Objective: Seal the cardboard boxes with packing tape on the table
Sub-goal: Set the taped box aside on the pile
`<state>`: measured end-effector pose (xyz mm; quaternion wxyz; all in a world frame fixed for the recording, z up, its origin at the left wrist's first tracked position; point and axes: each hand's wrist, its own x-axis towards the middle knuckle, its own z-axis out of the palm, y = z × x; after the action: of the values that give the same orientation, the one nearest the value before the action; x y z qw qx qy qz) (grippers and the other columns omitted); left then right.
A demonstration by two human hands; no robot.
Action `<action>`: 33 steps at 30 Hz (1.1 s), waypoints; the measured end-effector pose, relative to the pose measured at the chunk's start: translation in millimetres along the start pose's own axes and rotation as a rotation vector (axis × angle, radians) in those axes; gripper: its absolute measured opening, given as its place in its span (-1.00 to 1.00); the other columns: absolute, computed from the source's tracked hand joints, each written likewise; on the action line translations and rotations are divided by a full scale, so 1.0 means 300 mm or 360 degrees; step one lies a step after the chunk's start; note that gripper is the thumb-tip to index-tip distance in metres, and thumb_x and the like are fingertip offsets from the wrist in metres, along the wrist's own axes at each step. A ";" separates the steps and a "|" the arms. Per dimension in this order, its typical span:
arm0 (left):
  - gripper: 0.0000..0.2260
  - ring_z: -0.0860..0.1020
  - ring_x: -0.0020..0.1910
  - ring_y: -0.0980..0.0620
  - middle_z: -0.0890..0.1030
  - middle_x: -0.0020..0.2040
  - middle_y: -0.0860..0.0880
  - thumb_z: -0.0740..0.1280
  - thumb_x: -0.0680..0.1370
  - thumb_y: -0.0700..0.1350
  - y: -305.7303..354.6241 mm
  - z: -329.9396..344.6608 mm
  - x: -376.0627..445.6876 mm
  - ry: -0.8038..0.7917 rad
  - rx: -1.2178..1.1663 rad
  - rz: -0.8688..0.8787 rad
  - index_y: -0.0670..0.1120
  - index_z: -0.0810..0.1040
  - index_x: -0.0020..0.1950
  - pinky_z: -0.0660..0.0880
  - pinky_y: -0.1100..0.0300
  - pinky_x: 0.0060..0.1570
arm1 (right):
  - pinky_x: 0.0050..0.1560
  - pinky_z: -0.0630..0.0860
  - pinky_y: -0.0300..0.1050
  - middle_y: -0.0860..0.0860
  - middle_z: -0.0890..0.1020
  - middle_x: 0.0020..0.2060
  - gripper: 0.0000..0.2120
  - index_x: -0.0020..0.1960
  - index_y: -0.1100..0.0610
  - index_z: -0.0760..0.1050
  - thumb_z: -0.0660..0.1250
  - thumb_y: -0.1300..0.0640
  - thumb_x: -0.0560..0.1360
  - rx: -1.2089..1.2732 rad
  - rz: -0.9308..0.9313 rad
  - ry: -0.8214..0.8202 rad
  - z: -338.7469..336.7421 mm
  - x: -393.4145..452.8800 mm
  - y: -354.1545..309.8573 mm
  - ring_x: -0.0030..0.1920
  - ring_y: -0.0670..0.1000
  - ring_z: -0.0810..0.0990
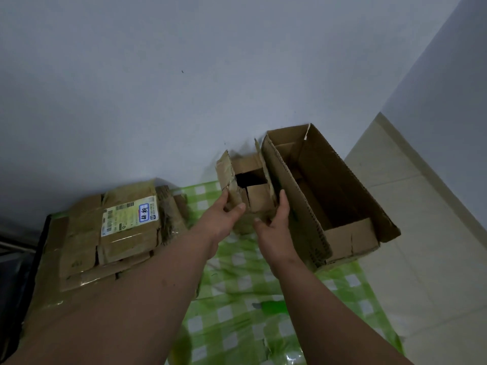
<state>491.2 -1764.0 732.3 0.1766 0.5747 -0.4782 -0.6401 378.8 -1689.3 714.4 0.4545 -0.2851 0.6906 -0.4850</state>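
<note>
Head view, looking down over 2 bare forearms that reach forward across a table [237, 306] covered in a green and white checked cloth. A pale grey wall [184, 75] fills the upper half of the picture, and a cream tiled floor [421, 233] shows at the right.

The largest thing on the table is a long open box [329, 196] at the right, its flaps standing up and its inside showing. Its near end reaches toward the table's right edge.

At the left sits a stack of flattened boxes [110, 233], wrapped in old shiny tape. The top one carries a white shipping label [130, 216] with barcodes and printed characters.

Between these 2, near the wall, is a small open box [250, 191], worn and creased, with a dark opening in its top. It stands just beside the long box's left wall.

The left hand [221, 214] holds the small box's left flap, fingers behind it and thumb curled on the front. The right hand [276, 222] grips the box's right side, fingers up along the cardboard, thumb pointing left beneath it.
</note>
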 end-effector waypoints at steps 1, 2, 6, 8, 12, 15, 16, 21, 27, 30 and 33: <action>-0.34 0.33 0.45 -0.01 0.26 0.55 0.03 0.33 0.60 0.04 0.003 0.004 0.009 0.0013 0.0011 0.0013 0.14 0.06 0.60 0.35 -0.01 0.38 | 0.38 0.31 -0.09 -0.05 0.15 0.54 -0.19 0.57 -0.22 -0.14 0.25 0.30 0.58 0.0009 0.0015 -0.0001 0.004 0.009 0.002 0.49 0.00 0.25; -0.35 0.33 0.45 -0.01 0.26 0.54 0.03 0.33 0.60 0.02 0.005 0.009 0.017 0.0021 0.0012 0.0029 0.13 0.06 0.60 0.32 -0.04 0.42 | 0.40 0.31 -0.07 -0.03 0.18 0.54 -0.18 0.56 -0.21 -0.12 0.25 0.32 0.57 0.0007 0.0025 0.0003 0.009 0.016 0.004 0.48 0.00 0.27; -0.40 0.38 0.41 0.02 0.35 0.49 0.03 0.32 0.61 -0.06 0.013 0.030 0.039 0.0072 0.0006 0.0084 0.10 0.13 0.59 0.33 -0.03 0.43 | 0.46 0.31 0.08 -0.02 0.08 0.55 -0.11 0.53 -0.30 -0.12 0.23 0.37 0.51 -0.0098 -0.0032 0.0049 0.018 0.019 0.016 0.49 0.01 0.26; -0.41 0.43 0.36 0.03 0.40 0.46 0.01 0.31 0.62 -0.07 0.012 0.039 0.047 0.0105 0.0026 0.0116 0.09 0.13 0.59 0.37 0.03 0.40 | 0.42 0.29 -0.07 -0.01 -0.05 0.57 -0.09 0.53 -0.31 -0.18 0.20 0.39 0.52 -0.0217 -0.0091 0.0069 0.018 0.005 0.018 0.53 0.02 0.18; -0.40 0.45 0.21 0.14 0.46 0.33 0.09 0.32 0.61 -0.07 -0.004 0.043 0.067 0.0180 0.0217 0.0237 0.06 0.13 0.59 0.36 0.29 0.17 | 0.23 0.32 -0.21 -0.02 -0.17 0.59 -0.05 0.36 -0.49 -0.28 0.18 0.40 0.55 -0.0370 -0.0150 0.0015 0.023 -0.016 0.019 0.55 0.04 0.12; -0.40 0.46 0.27 0.11 0.45 0.41 0.01 0.31 0.61 -0.10 -0.029 0.040 0.084 0.0174 0.0453 0.0346 0.01 0.11 0.60 0.36 0.29 0.16 | 0.22 0.28 -0.24 -0.01 -0.13 0.59 -0.05 0.34 -0.48 -0.32 0.18 0.39 0.54 -0.0460 -0.0178 0.0025 0.014 -0.003 0.024 0.55 0.03 0.12; -0.40 0.45 0.28 0.10 0.43 0.43 -0.01 0.29 0.62 -0.11 -0.036 0.038 0.089 0.0147 0.0541 0.0371 0.00 0.09 0.60 0.35 0.29 0.17 | 0.24 0.27 -0.24 0.00 -0.12 0.60 -0.05 0.35 -0.46 -0.33 0.17 0.40 0.54 -0.0471 -0.0182 0.0028 0.008 0.002 0.026 0.55 0.03 0.11; -0.41 0.28 0.44 -0.09 0.16 0.54 -0.07 0.23 0.64 0.00 -0.051 0.033 0.091 0.0140 0.1232 0.0441 -0.01 0.04 0.61 0.28 0.20 0.36 | 0.29 0.42 -0.08 -0.02 -0.12 0.59 -0.03 0.33 -0.48 -0.39 0.16 0.39 0.55 -0.0573 -0.0155 -0.0030 -0.015 -0.006 0.037 0.53 0.07 0.19; -0.39 0.21 0.42 -0.08 0.16 0.52 0.01 0.13 0.65 0.12 -0.023 0.039 0.038 0.0303 0.1979 0.0529 0.00 -0.05 0.61 0.22 -0.02 0.35 | 0.17 0.52 -0.01 -0.03 0.04 0.57 -0.02 0.38 -0.39 -0.43 0.21 0.34 0.54 -0.0628 -0.0198 0.0105 -0.043 -0.051 0.070 0.39 0.06 0.39; -0.37 0.21 0.46 -0.03 0.23 0.51 0.02 0.13 0.64 0.10 -0.040 0.038 0.020 0.0367 0.2149 0.0640 0.05 -0.15 0.61 0.06 -0.09 0.44 | 0.13 0.55 0.04 -0.08 0.02 0.58 0.01 0.32 -0.45 -0.50 0.21 0.31 0.54 -0.0640 -0.0187 0.0090 -0.057 -0.063 0.069 0.33 0.06 0.45; -0.36 0.16 0.50 -0.04 0.21 0.54 0.04 0.11 0.64 0.09 -0.053 0.035 0.006 0.0366 0.2287 0.0695 0.10 -0.21 0.60 -0.10 -0.21 0.46 | 0.09 0.56 0.12 -0.09 -0.01 0.58 0.01 0.37 -0.42 -0.52 0.20 0.29 0.53 -0.0760 -0.0176 0.0051 -0.070 -0.069 0.074 0.24 0.13 0.51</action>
<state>486.2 -1753.5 717.0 -0.0699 0.5039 -0.8590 -0.0576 369.6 -1655.1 703.7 0.3362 -0.4140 0.7761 -0.3366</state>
